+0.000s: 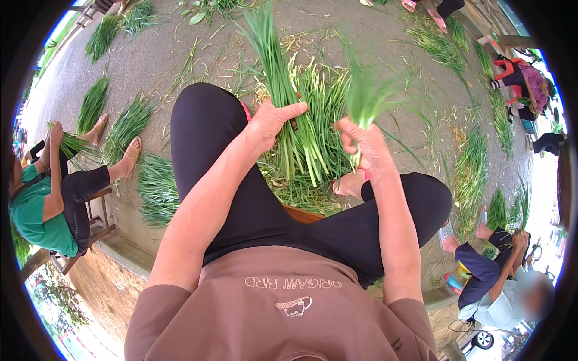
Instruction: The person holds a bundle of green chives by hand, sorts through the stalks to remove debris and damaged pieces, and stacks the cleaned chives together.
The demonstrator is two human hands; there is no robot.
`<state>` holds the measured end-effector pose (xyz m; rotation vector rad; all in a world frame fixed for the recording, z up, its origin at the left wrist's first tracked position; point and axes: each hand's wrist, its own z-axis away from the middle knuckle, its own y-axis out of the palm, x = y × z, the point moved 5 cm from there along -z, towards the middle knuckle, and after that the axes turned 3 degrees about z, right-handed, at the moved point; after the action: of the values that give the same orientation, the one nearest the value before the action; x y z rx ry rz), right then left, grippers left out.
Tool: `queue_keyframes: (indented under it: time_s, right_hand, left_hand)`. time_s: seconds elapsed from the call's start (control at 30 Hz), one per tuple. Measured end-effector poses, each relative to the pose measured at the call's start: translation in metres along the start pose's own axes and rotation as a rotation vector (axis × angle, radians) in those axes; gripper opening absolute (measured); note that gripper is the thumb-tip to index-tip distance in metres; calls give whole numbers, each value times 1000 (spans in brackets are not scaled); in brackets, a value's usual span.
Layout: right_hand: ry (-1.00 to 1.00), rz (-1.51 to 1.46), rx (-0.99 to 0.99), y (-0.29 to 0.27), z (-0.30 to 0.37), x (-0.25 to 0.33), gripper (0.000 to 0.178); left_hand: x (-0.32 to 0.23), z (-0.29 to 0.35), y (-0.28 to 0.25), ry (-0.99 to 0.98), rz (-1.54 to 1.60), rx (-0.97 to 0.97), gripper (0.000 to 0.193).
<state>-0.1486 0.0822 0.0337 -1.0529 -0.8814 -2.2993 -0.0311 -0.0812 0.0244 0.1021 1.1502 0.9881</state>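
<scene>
My left hand (268, 125) is closed round a thick bundle of garlic chives (269, 57), with the pale stems pointing down toward me and the green leaves reaching away. To its right, my right hand (368, 144) grips a smaller bunch of garlic chives (365, 99), whose leaf tips are smeared by motion. Between my knees, below and behind both hands, lies a loose pile of garlic chives (322, 99). The two bunches are held apart from each other.
Chive heaps line the ground at left (158, 186) and right (472, 168), with trimmings scattered ahead. A person in green (51, 207) sits on my left holding chives. Another person (497, 298) sits at lower right. A red chair (512, 75) is at far right.
</scene>
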Motion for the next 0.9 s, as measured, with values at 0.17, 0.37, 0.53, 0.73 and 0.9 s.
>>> queue_keyframes:
  time_s: [0.17, 0.37, 0.53, 0.73, 0.9]
  right_hand:
    - [82, 281, 170, 35, 12, -15, 25]
    - [57, 328, 213, 36, 13, -17, 25]
    - [55, 376, 185, 36, 16, -13, 27]
    - [48, 410, 196, 24, 13, -8, 24]
    - [51, 142, 5, -3, -5, 0, 30]
  left_hand:
    - [-3, 6, 9, -36, -40, 64, 30]
    - [5, 0, 1, -81, -91, 99, 30]
    - [15, -5, -7, -125, -146, 131, 28]
    - [6, 4, 3, -104, -180, 51, 28]
    - [-3, 0, -13, -2, -99, -114, 29]
